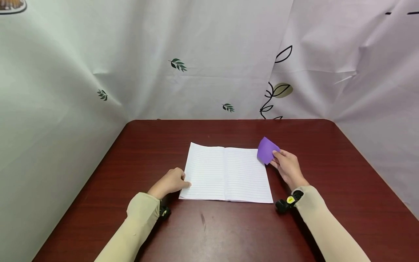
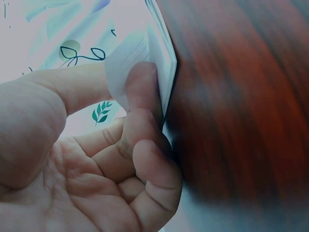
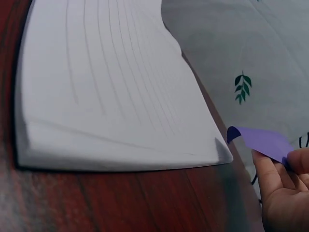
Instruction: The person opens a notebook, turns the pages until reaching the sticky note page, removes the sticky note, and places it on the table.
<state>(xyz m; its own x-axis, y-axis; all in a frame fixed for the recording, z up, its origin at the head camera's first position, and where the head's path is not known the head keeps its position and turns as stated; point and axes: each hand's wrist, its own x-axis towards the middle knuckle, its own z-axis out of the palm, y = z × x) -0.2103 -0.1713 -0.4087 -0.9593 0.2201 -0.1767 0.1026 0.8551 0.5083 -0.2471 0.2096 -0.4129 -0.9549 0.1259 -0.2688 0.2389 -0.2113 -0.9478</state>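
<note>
An open notebook [image 1: 209, 171] with lined white pages lies on the table. My left hand [image 1: 171, 182] pinches the edge of its left page; in the left wrist view the thumb is over the paper [image 2: 137, 46] and the fingers [image 2: 159, 179] are curled beneath. At the notebook's upper right corner my right hand [image 1: 288, 165] holds a purple slip of paper [image 1: 266, 150] between thumb and fingers. In the right wrist view the purple paper [image 3: 263, 141] bends down at its free end, close to the corner of the right page [image 3: 120, 111].
The dark red-brown table [image 1: 229, 233] reaches back to a white patterned cloth [image 1: 203, 54] hanging behind it. Black wrist cameras with straps [image 1: 289, 201] sit below both hands, by the pale sleeves [image 1: 327, 225].
</note>
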